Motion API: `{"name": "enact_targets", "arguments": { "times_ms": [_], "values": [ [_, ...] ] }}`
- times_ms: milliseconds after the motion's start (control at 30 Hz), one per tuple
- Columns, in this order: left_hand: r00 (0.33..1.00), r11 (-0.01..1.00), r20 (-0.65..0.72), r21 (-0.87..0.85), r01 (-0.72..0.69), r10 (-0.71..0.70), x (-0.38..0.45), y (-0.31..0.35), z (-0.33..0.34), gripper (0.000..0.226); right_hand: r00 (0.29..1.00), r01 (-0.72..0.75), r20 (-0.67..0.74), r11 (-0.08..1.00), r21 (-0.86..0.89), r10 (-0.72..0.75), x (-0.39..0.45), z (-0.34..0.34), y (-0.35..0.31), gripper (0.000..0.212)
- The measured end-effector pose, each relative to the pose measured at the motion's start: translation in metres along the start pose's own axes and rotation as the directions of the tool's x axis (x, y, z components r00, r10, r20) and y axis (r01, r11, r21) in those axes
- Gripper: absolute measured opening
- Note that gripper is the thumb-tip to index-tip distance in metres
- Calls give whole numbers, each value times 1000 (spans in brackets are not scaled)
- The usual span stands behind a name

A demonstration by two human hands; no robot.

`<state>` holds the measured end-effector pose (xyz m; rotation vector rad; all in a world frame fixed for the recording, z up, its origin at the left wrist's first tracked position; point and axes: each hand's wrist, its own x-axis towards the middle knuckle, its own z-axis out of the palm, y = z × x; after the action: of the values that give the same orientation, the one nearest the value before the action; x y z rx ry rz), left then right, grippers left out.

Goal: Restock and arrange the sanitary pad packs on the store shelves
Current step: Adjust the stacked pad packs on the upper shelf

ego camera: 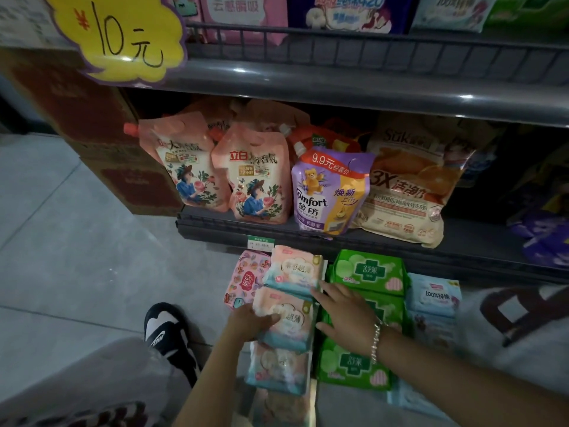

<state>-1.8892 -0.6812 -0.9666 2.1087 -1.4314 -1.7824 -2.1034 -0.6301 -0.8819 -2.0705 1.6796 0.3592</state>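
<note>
Gripping the second of four peach-and-teal pad packs [284,318] in a floor column, the left hand [249,320] curls round its left edge. Right hand [346,315] lies flat, fingers straight, on three green packs [369,269]; bare floor [92,257] lies leftward. Beyond the fingertips, a pouch [331,192] reads "Comfort"; a yellow sign [123,38] reads "10元".

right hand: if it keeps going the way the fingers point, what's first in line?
The right hand points up-left; first in line is likely the far peach-and-teal pad pack its fingertips already reach. Depth is unclear.
</note>
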Motion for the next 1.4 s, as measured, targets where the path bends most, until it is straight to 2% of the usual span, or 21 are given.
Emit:
{"name": "enact_targets", "arguments": {
  "times_ms": [67,133,233,400,467,567,667,700,800,933,1000,1067,1133,1267,1400],
  "values": [
    [999,997,-46,-77,-29,25,-3,1,12,33,1000,-4,17,1000,-29,5,-3,3,3,69],
    [994,997,-111,-80,-10,1,-4,6,23,43,999,-16,33,998,-57,18,-5,8,6,69],
    [985,969,-160,245,-29,70,-6,11,32,60,998,-24,64,996,-83,30,-8,15,12,70],
    [949,971,-293,233,-46,115,-13,19,31,67,999,3,47,998,-59,0,-15,15,20,68],
    [908,931,-342,345,-118,242,-19,27,32,68,1000,18,11,999,-51,-18,-19,9,22,68],
    [804,853,-378,440,-279,458,-36,44,36,64,998,25,-57,999,-31,-27,-27,-3,25,66],
    [709,762,-359,515,-393,607,-54,65,38,82,990,17,-139,1000,-4,-18,-34,-18,32,67],
    [684,737,-346,526,-426,642,-61,72,38,82,985,8,-173,1000,6,-7,-37,-25,36,67],
    [636,686,-312,524,-505,706,-82,101,38,63,955,-25,-296,999,26,31,-49,-57,48,67],
    [504,558,-269,565,-608,821,-115,157,39,47,870,-64,-487,997,46,79,-73,-104,69,67],
    [450,495,-231,568,-657,862,-133,190,43,45,768,-83,-636,996,18,76,-83,-124,84,66],
    [379,430,-214,576,-695,900,-150,226,48,43,692,-123,-714,992,33,109,-93,-143,103,60],
    [322,381,-207,583,-718,924,-167,265,56,42,644,-156,-749,985,73,157,-107,-165,120,55],
    [212,272,-171,564,-779,962,-197,344,83,41,475,-224,-852,966,126,221,-140,-210,164,53],
    [104,154,-120,564,-812,987,-214,421,125,39,342,-299,-898,938,174,275,-169,-249,223,51]
  ]
}}
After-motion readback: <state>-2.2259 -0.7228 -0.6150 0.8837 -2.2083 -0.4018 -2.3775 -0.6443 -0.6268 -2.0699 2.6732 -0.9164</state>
